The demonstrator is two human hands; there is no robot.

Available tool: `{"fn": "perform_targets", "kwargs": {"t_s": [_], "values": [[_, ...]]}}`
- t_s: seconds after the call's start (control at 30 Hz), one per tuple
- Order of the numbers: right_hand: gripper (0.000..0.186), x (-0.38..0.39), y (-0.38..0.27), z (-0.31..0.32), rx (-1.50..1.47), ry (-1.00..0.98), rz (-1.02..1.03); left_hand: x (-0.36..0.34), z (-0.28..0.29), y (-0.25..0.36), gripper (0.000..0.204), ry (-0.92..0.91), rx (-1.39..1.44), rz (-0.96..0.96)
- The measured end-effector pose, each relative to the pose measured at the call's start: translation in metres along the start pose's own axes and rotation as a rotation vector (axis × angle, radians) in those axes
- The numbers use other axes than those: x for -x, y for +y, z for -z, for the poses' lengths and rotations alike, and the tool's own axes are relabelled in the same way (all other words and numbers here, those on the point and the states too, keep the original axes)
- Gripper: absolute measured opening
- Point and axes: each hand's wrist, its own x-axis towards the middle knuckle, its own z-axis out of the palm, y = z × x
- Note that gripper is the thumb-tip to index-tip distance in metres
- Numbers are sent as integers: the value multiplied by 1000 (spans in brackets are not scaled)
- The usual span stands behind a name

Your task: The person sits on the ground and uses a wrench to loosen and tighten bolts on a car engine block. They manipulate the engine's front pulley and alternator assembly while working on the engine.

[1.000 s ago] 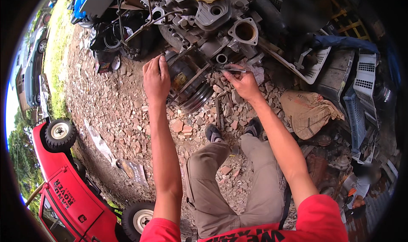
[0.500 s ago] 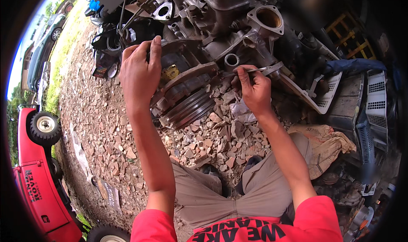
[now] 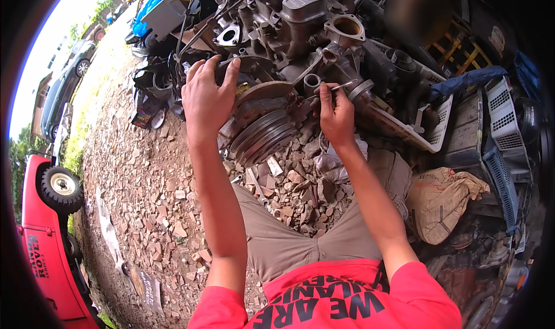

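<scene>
A grimy engine (image 3: 300, 18) fills the top of the head view, with a grooved metal pulley (image 3: 260, 135) at its lower front. My left hand (image 3: 205, 101) is at that front end, fingers curled over parts beside a curved plate (image 3: 269, 90); what it grips is hidden. My right hand (image 3: 335, 115) is closed on a slim metal tool (image 3: 348, 84), just below a round pipe opening (image 3: 312, 81) on the engine.
Gravel (image 3: 144, 202) covers the ground beneath me, where my legs are bent. A red off-road vehicle (image 3: 37, 236) stands at left. White plastic crates (image 3: 503, 109), a blue crate (image 3: 500, 193), a crumpled sack (image 3: 439, 207) and assorted metal parts crowd the right.
I am lower and nearer the engine, knees more bent. My left hand went up and left, then shifted back rightward. My right hand still holds the tool by the pipe opening.
</scene>
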Motion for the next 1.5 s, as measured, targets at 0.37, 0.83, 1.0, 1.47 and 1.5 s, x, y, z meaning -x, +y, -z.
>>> {"fn": "perform_targets", "kwargs": {"t_s": [0.37, 0.83, 1.0, 1.47, 1.5], "values": [[21, 8, -25, -9, 264, -159, 281, 1, 1, 0, 58, -7, 17, 32], [13, 29, -35, 2, 241, -162, 322, 1, 0, 0, 54, 30, 75, 26], [16, 14, -47, 4, 287, -282, 431, 1, 2, -3, 53, 16, 65, 36], [25, -20, -31, 15, -267, 18, 73, 1, 4, -2, 53, 14, 81, 67], [32, -23, -23, 17, -259, 8, 47, 1, 4, -3, 53, 11, 84, 70]]}}
